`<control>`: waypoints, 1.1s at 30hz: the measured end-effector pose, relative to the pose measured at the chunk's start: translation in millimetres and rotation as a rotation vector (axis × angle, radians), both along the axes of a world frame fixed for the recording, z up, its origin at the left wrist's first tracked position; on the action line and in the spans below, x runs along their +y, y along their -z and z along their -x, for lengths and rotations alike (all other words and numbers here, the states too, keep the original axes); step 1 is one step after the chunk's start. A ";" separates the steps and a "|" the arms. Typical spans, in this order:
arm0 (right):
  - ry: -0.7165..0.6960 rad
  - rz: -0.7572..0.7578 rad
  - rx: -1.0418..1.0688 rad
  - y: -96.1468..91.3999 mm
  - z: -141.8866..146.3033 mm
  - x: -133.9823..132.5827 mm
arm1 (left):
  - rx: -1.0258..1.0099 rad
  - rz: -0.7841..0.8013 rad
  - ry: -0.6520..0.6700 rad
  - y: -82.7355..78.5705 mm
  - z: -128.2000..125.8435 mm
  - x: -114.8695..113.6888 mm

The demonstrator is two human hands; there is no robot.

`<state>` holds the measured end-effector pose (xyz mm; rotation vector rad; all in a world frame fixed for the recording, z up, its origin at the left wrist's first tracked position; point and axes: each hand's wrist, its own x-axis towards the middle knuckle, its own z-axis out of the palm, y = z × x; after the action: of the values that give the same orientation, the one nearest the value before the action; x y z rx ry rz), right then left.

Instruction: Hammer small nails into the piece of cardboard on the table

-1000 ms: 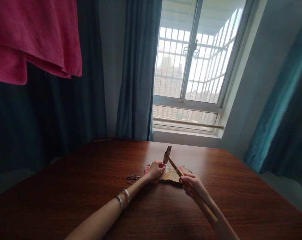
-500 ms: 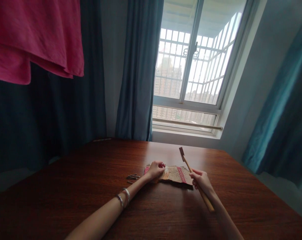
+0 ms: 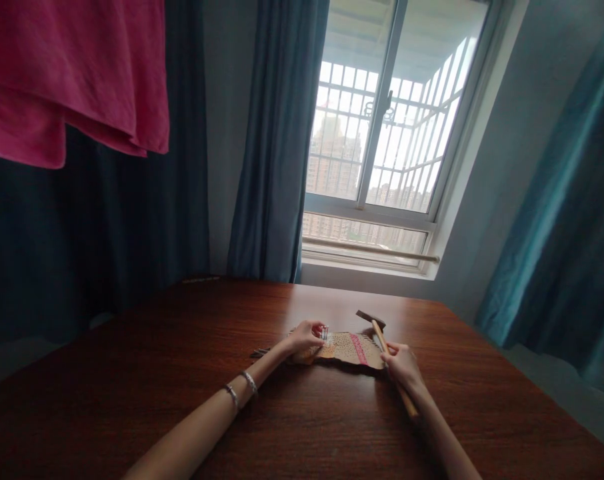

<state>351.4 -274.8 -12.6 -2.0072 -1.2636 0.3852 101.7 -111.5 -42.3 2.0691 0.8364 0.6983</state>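
A flat piece of patterned cardboard (image 3: pixel 351 348) with pink stripes lies on the wooden table (image 3: pixel 302 427). My left hand (image 3: pixel 305 336) rests on its left end, fingers pinched round a small upright nail (image 3: pixel 325 332). My right hand (image 3: pixel 403 366) is closed round the wooden handle of a hammer (image 3: pixel 382 340). The hammer's dark head (image 3: pixel 370 318) sits low over the cardboard's far right edge. Two bracelets (image 3: pixel 241 388) circle my left wrist.
Several loose nails (image 3: pixel 260 351) lie on the table just left of the cardboard, partly hidden by my left forearm. Blue curtains (image 3: pixel 277 140) flank a barred window (image 3: pixel 382 133) behind the table. A pink cloth (image 3: pixel 72 67) hangs at upper left.
The hammer swung from over my left hand out to the right and dropped low near the cardboard's right edge. My left hand stayed on the cardboard's left end.
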 end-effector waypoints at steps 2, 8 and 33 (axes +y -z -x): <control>-0.010 0.004 -0.057 1.6 -0.5 0.2 | -0.022 0.036 0.007 -3.3 1.6 2.4; -0.053 0.025 -0.182 9.3 -1.5 0.8 | -0.019 0.139 -0.028 -30.6 14.6 12.6; 0.075 0.247 -0.624 14.3 16.0 -4.6 | 0.217 -0.085 0.100 -130.5 76.7 -8.6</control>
<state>335.4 -279.5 -26.9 -2.4884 -1.5548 -0.1520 25.0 -120.2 88.3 2.2761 0.8273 0.4678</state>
